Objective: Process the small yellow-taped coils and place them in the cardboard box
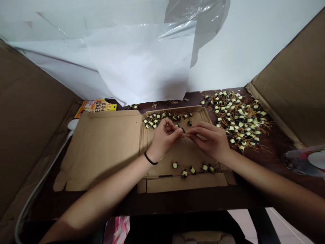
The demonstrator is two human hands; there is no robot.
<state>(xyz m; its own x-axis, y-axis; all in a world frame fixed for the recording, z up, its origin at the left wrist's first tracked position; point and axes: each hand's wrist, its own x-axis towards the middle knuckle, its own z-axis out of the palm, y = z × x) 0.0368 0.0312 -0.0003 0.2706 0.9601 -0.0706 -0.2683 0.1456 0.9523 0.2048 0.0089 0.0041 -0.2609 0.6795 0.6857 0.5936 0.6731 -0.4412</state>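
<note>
Over the open cardboard box, my left hand [166, 138] pinches a small wire-wound coil [182, 129], of which only a dark bit shows between the fingertips. Facing it, my right hand [212, 139] has thumb and forefinger pressed together right beside the coil, apparently on its thin wire, which is hard to make out. Behind my hands, a cluster of yellow-taped coils [156, 119] lies along the box's back wall. Several more loose coils [192, 169] rest near the box's front edge.
A large heap of coils with copper-coloured wires [240, 118] spreads right of the cardboard box [162, 184]. Cardboard walls [291, 78] stand at both sides. A clear container [304, 161] sits at right; a yellow packet [98, 105] and white cable [45, 176] are at left.
</note>
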